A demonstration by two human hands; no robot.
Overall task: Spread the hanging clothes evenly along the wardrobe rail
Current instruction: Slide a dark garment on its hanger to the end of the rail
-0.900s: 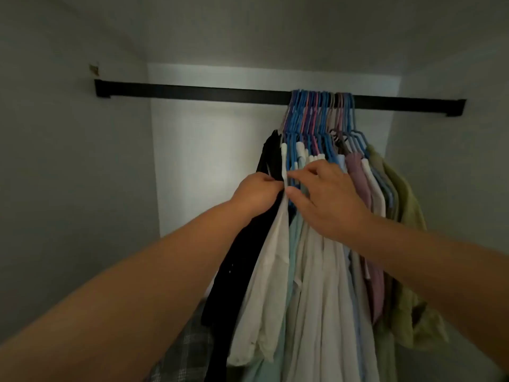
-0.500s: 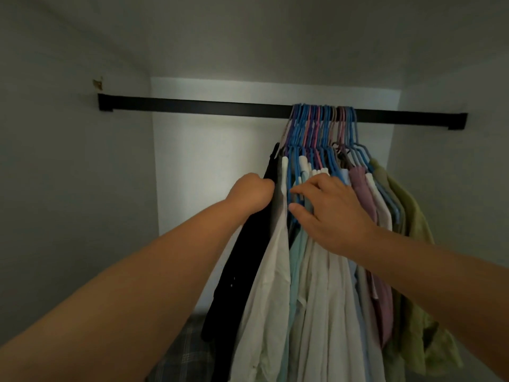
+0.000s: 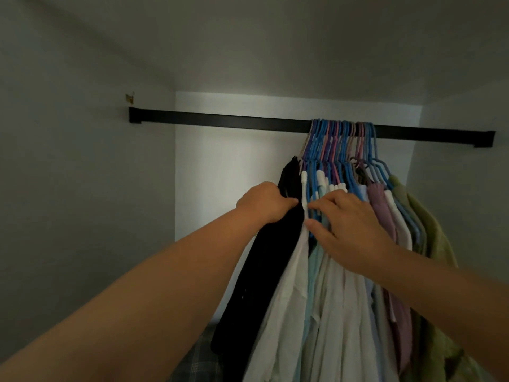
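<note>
Matt black rail (image 3: 220,123), glossy plastic hangers (image 3: 338,144), soft cloth shirts (image 3: 330,299).

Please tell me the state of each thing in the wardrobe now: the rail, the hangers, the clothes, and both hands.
rail: mounted wall to wall, left part bare.
hangers: bunched tight toward the right part of the rail.
black garment: hanging, leftmost, gripped by the left hand.
white shirt: hanging next to the black one, its shoulder pinched by the right hand.
green garment: hanging, rightmost.
</note>
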